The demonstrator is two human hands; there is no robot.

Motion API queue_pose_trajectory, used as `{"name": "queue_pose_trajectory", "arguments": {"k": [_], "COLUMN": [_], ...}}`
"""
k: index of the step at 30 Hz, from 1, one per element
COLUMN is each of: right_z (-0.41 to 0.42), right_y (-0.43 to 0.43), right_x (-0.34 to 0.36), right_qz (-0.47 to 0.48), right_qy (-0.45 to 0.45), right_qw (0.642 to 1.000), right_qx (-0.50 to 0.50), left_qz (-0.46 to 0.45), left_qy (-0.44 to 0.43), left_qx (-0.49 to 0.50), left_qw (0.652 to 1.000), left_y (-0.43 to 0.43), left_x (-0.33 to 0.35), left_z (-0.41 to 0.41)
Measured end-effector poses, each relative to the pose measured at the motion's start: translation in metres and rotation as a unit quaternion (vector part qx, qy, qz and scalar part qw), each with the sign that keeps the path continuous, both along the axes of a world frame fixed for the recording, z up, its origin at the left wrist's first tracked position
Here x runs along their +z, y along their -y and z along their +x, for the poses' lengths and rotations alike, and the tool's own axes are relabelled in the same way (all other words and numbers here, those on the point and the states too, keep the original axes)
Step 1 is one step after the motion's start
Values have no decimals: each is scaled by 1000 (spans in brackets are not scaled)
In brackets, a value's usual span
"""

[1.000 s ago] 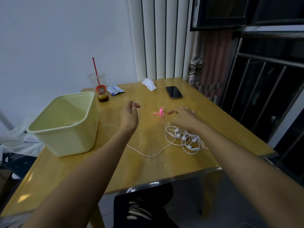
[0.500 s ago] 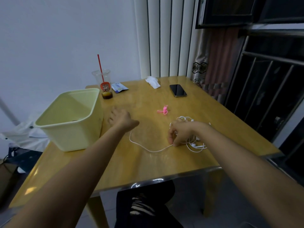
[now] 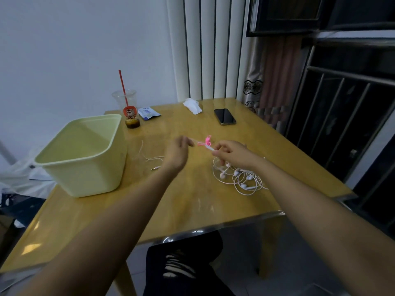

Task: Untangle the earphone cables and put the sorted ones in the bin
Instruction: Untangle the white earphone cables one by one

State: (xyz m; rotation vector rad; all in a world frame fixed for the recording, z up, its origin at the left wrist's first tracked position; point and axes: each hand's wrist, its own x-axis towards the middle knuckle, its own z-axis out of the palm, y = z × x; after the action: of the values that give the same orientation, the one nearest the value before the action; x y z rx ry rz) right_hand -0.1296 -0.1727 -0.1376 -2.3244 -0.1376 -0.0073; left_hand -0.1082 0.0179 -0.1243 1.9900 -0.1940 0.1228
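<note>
Forearms outstretched; left hand (image 3: pixel 177 154) blurred, right hand (image 3: pixel 233 153) pinching with curled fingers.

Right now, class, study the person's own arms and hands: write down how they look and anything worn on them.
The left arm and right arm are bare to the picture's edge, with no sleeves showing. The left hand and right hand wear no gloves. No ring, watch or band is visible, though the left hand is slightly blurred.
</note>
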Motion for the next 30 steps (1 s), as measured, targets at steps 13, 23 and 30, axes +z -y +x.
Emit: {"name": "queue_pose_trajectory", "arguments": {"k": [13,23,30], "right_z": [-6,6,3], "right_y": [2,-31,-9], "right_x": [18,29,26], "right_qz": [197,160,204], "right_qy": [48,35,-15], "right_qw": [979,986,978], "right_qx": [-23,42,37], "left_qz": [142,20,-265], "left_qy": [-21,-14,-62], "left_qx": [247,-194,59], "left_qw": [958,981,961], "left_y": [-53,-1,-12], "left_x": [-14,0,9], "left_z": [35,-4,9]}}
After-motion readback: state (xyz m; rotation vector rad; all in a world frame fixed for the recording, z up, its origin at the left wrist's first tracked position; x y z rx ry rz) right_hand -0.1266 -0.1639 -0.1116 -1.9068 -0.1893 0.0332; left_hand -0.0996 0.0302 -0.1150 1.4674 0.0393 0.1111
